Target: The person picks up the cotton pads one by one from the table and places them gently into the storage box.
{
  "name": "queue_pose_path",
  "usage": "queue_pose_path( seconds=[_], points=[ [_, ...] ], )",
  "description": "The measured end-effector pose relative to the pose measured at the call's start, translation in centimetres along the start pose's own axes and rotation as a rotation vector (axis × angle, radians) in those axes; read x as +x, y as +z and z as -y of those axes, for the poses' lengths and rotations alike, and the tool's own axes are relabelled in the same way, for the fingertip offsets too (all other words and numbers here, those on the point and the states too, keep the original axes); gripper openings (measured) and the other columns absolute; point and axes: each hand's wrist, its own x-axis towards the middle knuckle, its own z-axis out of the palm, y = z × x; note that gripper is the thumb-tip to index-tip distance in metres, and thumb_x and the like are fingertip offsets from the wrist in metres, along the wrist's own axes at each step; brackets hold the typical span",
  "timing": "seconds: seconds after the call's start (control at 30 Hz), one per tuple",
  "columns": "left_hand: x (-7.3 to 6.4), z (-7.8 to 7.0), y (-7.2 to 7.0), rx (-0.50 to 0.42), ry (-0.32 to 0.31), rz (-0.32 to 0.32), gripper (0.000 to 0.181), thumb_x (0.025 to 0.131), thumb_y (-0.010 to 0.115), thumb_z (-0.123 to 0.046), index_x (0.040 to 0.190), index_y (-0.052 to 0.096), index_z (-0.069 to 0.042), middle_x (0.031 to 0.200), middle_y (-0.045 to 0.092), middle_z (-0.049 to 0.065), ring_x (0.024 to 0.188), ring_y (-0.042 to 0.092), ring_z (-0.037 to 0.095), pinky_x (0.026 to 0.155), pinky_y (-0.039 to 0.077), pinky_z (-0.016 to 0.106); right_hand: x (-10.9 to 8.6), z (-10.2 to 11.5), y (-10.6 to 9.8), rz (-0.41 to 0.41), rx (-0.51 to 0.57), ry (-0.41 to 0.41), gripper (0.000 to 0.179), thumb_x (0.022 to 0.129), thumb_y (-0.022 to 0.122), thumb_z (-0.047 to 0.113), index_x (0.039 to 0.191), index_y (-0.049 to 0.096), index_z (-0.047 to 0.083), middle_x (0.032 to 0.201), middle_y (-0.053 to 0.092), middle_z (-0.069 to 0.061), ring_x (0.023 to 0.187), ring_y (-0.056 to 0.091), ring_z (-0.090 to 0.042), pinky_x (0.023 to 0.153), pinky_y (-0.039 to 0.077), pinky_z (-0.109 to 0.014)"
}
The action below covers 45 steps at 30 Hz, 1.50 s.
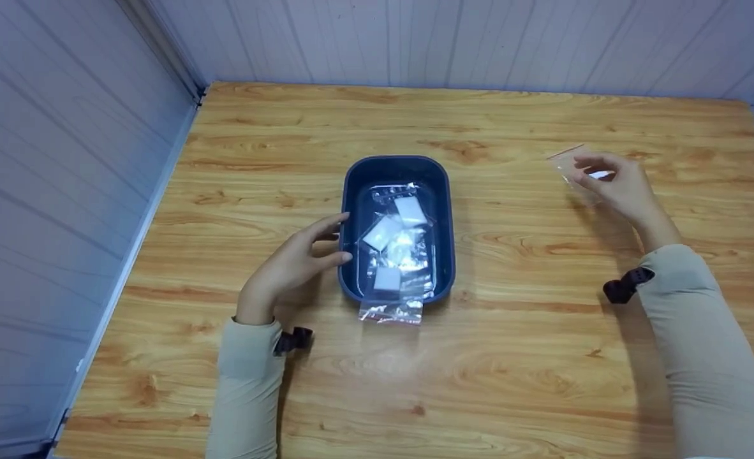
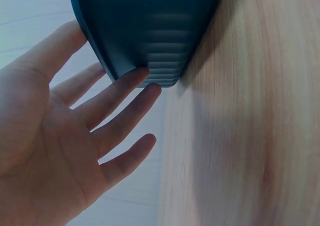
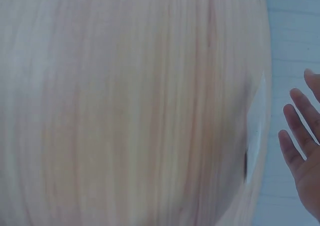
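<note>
A dark blue rectangular bin (image 1: 446,255) stands on the wooden table. Inside it lie several clear zip bags (image 1: 409,252) with white squares in them, and the end of one bag hangs over the near rim. My left hand (image 1: 294,261) is at the bin's left side, its thumb and forefinger at the rim. In the left wrist view, other fingers (image 2: 112,93) lie fairly straight along the outer wall. Off to the right, my right hand (image 1: 619,188) hovers with loose fingers over another clear zip bag (image 1: 568,164). The right wrist view shows this bag (image 3: 256,131) on the table, apart from the fingers.
The wooden table (image 1: 511,376) meets pale panelled walls at the back (image 1: 415,44) and at the left (image 1: 64,191). Dark wrist-worn devices sit on the left sleeve (image 1: 246,376) and the right sleeve (image 1: 702,357).
</note>
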Motion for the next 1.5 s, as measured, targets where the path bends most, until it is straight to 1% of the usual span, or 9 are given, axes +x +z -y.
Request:
queue_pose_path(
  seconds=[0.13,0.3,0.33,0.53,0.67,0.83,1.03,1.23,1.5],
  points=[
    [0.0,0.1,0.0,-0.007,0.007,0.005,0.066,0.095,0.069,-0.027,0.153,0.039,-0.023,0.149,0.046,0.005,0.136,0.043,0.027,0.114,0.03,0.052,0.3,-0.5,0.0,0.02,-0.006,0.049,0.043,0.094,0.07,0.024,0.129,0.062,0.001,0.12,0.065,-0.001,0.109,0.054,-0.013,0.085,0.042,-0.017],
    [0.0,0.2,0.0,-0.005,0.013,0.009,0.067,0.094,0.07,-0.028,0.153,0.039,-0.022,0.147,0.048,0.004,0.135,0.043,0.027,0.114,0.03,0.051,0.7,-0.9,0.0,0.086,-0.057,0.099,0.048,0.095,0.068,0.024,0.137,0.056,0.003,0.133,0.056,-0.019,0.12,0.048,-0.03,0.097,0.04,-0.034],
    [0.0,0.2,0.1,-0.002,0.013,0.009,0.067,0.094,0.07,-0.028,0.153,0.039,-0.022,0.147,0.048,0.004,0.136,0.043,0.027,0.114,0.03,0.051,0.7,-1.0,0.0,0.097,-0.061,0.112,0.049,0.096,0.068,0.024,0.139,0.055,0.004,0.134,0.053,-0.021,0.119,0.047,-0.032,0.094,0.042,-0.035],
    [-0.1,0.1,0.1,0.004,0.016,0.009,0.067,0.094,0.07,-0.027,0.153,0.038,-0.022,0.148,0.047,0.005,0.137,0.042,0.028,0.114,0.03,0.052,0.9,-1.2,0.3,0.124,-0.072,0.148,0.054,0.096,0.066,0.029,0.142,0.052,0.005,0.139,0.05,-0.022,0.126,0.045,-0.035,0.089,0.04,-0.032],
    [-0.1,-0.1,0.1,0.008,0.012,0.005,0.067,0.094,0.07,-0.028,0.153,0.038,-0.023,0.148,0.047,0.005,0.136,0.042,0.027,0.114,0.03,0.052,1.2,-1.3,0.3,0.133,-0.084,0.121,0.054,0.096,0.068,0.026,0.142,0.051,0.003,0.139,0.05,-0.025,0.13,0.043,-0.039,0.103,0.037,-0.047],
    [0.0,0.0,0.1,0.005,0.021,0.006,0.067,0.094,0.07,-0.027,0.153,0.038,-0.022,0.149,0.047,0.005,0.136,0.043,0.027,0.114,0.03,0.051,1.6,-1.3,0.0,0.145,-0.083,0.126,0.057,0.095,0.068,0.023,0.145,0.048,0.003,0.148,0.04,-0.028,0.138,0.033,-0.045,0.11,0.028,-0.061],
    [0.0,0.1,0.0,-0.005,0.025,0.007,0.067,0.094,0.07,-0.026,0.153,0.038,-0.02,0.149,0.046,0.006,0.136,0.042,0.029,0.114,0.031,0.051,1.9,-1.5,0.0,0.153,-0.093,0.129,0.057,0.096,0.067,0.02,0.146,0.046,0.002,0.149,0.038,-0.029,0.137,0.033,-0.047,0.109,0.029,-0.061],
    [-0.1,-0.1,0.0,-0.002,0.016,0.0,0.067,0.094,0.07,-0.025,0.153,0.038,-0.022,0.149,0.047,0.005,0.136,0.043,0.028,0.114,0.03,0.051,2.0,-1.8,0.1,0.152,-0.125,0.107,0.056,0.096,0.067,0.019,0.145,0.046,0.001,0.142,0.045,-0.03,0.13,0.041,-0.044,0.099,0.037,-0.05],
    [-0.2,0.1,0.1,-0.001,0.032,0.012,0.067,0.094,0.07,-0.028,0.153,0.038,-0.022,0.148,0.047,0.005,0.136,0.043,0.027,0.114,0.03,0.05,2.0,-2.0,0.1,0.191,-0.149,0.087,0.055,0.096,0.066,0.015,0.144,0.045,-0.003,0.137,0.047,-0.033,0.13,0.039,-0.048,0.11,0.028,-0.06]
  ],
)
